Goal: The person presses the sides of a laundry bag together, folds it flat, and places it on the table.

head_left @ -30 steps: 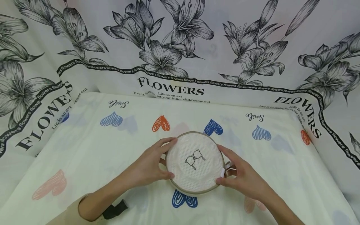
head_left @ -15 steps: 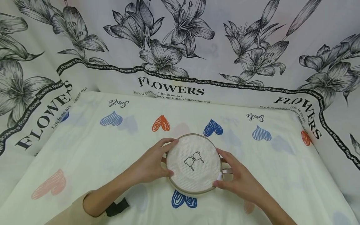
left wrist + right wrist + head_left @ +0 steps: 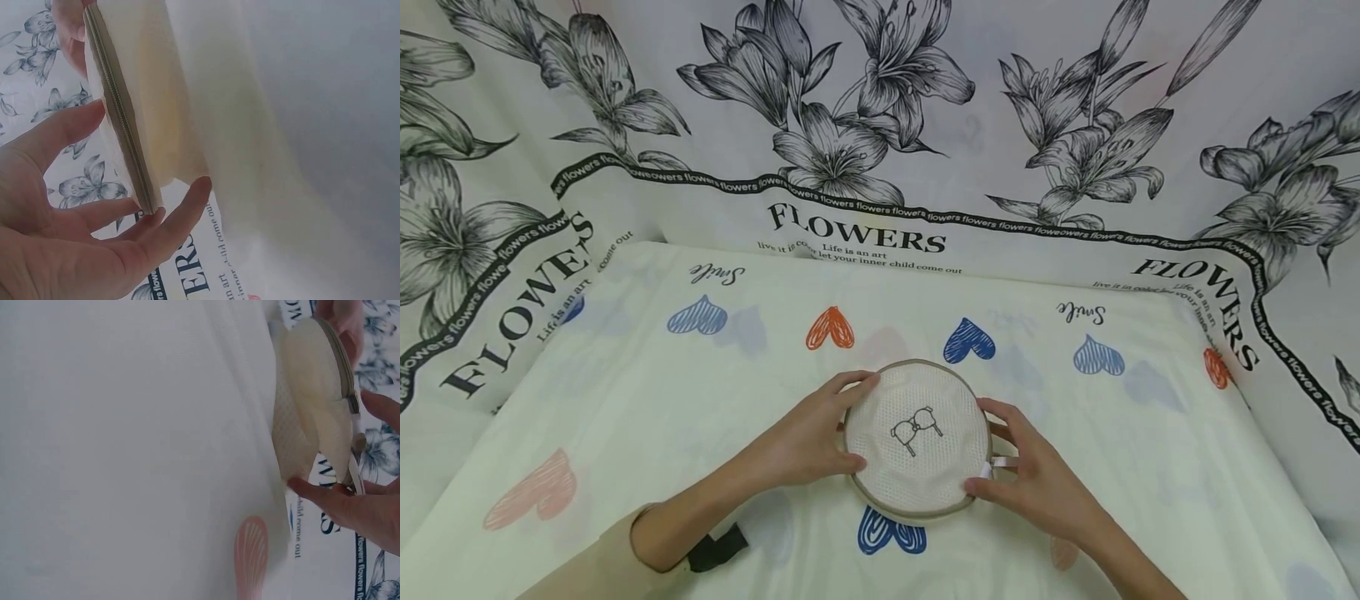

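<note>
Between both hands is a round, cream zippered pouch [image 3: 917, 479] of waffle-textured cloth, with a small line drawing on its upper face. My left hand [image 3: 812, 437] grips its left side, thumb near the front and index finger near the back. On the opposite side, my right hand [image 3: 1037, 467] holds the edge the same way. A pale tab [image 3: 1006, 461] sticks out toward the right palm. Along the rim runs a beige zipper [image 3: 119, 112], closed where the left wrist view shows it. In the right wrist view the lower cloth [image 3: 297, 425] sags below the zipper, and fingers reach beneath it.
A white cloth [image 3: 625, 433] printed with hearts covers the surface under the pouch. Behind and at the sides hang flower-printed curtains [image 3: 925, 183]. A black strap [image 3: 718, 550] lies by the left sleeve [image 3: 602, 550].
The pouch has shifted slightly toward the person and a little left, turning a bit. My right hand has moved left with it; the left hand keeps its grip with little movement.
</note>
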The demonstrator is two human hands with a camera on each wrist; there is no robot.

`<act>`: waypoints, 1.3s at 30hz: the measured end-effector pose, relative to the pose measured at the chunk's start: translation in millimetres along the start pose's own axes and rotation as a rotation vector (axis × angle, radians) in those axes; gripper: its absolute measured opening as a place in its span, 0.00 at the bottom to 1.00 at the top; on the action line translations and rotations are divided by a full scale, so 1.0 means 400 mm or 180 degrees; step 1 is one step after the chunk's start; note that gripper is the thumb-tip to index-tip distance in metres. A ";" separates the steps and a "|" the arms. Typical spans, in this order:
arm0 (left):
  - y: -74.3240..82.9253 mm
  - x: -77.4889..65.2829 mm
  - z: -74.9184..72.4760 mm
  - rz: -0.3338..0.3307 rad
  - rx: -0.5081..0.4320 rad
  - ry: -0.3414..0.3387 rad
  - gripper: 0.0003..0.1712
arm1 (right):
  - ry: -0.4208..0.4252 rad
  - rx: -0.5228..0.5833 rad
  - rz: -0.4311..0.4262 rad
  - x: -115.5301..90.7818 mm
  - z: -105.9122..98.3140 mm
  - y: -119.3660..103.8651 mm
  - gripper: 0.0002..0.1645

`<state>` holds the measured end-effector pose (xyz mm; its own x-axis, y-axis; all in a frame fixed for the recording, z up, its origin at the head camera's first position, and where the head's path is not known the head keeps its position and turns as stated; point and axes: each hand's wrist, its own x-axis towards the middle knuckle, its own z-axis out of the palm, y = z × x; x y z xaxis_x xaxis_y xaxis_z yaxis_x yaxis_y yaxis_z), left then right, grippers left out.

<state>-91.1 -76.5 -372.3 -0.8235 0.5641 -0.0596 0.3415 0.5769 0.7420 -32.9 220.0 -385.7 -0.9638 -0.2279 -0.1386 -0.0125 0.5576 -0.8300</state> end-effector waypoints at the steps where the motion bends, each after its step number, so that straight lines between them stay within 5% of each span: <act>1: -0.001 0.002 0.002 0.0017 0.0009 -0.0006 0.57 | 0.0021 -0.0012 0.0000 0.000 0.001 0.000 0.56; 15: -0.011 0.006 0.021 0.0016 0.0406 -0.0071 0.54 | 0.0030 -0.0386 0.0074 0.006 0.027 0.002 0.62; 19: -0.008 -0.004 0.029 0.0104 0.0512 -0.0129 0.51 | -0.0019 -0.0530 -0.0206 0.006 0.028 0.010 0.63; 26: -0.011 -0.014 0.037 0.0412 0.1064 -0.0183 0.53 | -0.0012 -0.1464 -0.0742 0.010 0.033 -0.001 0.61; 34: -0.005 -0.016 0.050 0.0801 0.1408 -0.0340 0.45 | -0.0078 -0.2056 -0.1455 0.023 0.046 -0.015 0.52; 39: -0.001 -0.013 0.057 0.0813 0.1565 -0.0396 0.41 | -0.0286 -0.2225 -0.1497 0.022 0.063 -0.025 0.47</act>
<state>-76.5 -66.3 -387.5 -0.6376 0.7701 -0.0194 0.7181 0.6033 0.3469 -34.5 192.4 -392.4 -0.7925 -0.6058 0.0705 -0.5972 0.7474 -0.2911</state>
